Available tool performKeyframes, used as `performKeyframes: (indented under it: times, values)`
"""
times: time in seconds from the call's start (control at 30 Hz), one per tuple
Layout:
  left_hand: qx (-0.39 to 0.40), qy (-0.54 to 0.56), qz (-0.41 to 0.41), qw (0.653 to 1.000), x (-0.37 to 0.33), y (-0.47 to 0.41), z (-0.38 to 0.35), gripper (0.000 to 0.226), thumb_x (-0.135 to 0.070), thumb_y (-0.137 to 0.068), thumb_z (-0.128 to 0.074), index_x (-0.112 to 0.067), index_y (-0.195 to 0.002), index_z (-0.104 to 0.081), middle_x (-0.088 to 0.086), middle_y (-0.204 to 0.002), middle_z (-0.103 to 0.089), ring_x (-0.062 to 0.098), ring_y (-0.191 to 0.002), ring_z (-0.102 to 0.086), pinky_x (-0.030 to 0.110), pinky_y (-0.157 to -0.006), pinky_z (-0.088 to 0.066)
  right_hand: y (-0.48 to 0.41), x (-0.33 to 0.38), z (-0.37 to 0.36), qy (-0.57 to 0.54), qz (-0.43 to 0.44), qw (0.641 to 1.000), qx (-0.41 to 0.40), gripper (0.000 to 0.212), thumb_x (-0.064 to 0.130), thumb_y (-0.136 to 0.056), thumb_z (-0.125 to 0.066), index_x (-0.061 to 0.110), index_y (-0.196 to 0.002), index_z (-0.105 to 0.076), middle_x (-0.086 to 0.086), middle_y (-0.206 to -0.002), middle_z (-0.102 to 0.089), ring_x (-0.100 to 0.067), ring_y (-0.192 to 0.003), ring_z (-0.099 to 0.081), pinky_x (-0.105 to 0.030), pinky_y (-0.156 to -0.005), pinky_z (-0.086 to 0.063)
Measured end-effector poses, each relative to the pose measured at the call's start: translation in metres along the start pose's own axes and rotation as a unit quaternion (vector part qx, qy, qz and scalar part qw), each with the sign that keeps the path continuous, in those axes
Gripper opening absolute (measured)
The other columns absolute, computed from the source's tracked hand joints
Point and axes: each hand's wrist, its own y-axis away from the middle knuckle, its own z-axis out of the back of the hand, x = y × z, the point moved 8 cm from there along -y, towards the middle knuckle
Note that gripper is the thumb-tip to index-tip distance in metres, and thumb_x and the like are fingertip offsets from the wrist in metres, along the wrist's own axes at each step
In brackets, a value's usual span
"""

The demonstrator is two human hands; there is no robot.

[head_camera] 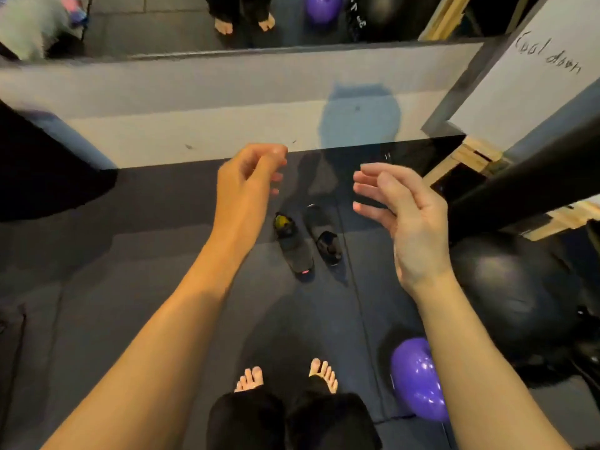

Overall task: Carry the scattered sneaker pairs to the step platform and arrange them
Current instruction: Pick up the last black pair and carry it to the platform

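both hands hovered empty over the black sneaker pair (293,246), which lay side by side, apart, on the floor mat (130,261) near the pale wall (194,125). the left hand (250,180) had its fingers loosely curled; the right hand (406,219) had them relaxed and spread. this looked like the reach; the next move likely called for stooping and gripping one shoe per hand.

The person is wearing loose black trousers (292,420), with bare feet (250,378) showing just beyond the hems. Above the trousers, both forearms (181,319) are showing bare up to the left hand (246,177) and right hand (409,219).
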Motion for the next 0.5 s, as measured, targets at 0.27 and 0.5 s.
performKeyframes:
  times: [0.27, 0.5]
  values:
    - [0.039, -0.051, 0.032, 0.997, 0.265, -0.09, -0.035, 0.027, -0.037, -0.097, -0.048, -0.026, -0.085, -0.069, -0.006, -0.09, -0.07, 0.012, -0.077, -0.059, 0.029, -0.068, -0.049, -0.039, -0.274, -0.018, 0.052, -0.042, 0.998, 0.004, 0.019, 0.025, -0.093, -0.053, 0.022, -0.103, -0.068, -0.001, -0.103, -0.071, -0.018, -0.099, -0.067, -0.037, -0.077, -0.059]
    - [0.104, -0.211, 0.046, 0.971, 0.44, -0.153, -0.061, 0.028, -0.038, -0.092, -0.041, -0.027, -0.082, -0.065, 0.004, -0.098, -0.068, 0.022, -0.08, -0.058, 0.038, -0.075, -0.049, -0.077, -0.455, -0.011, 0.166, -0.099, 0.981, 0.001, 0.014, 0.025, -0.088, -0.062, 0.029, -0.1, -0.066, 0.009, -0.097, -0.066, -0.005, -0.087, -0.063, -0.034, -0.065, -0.059]
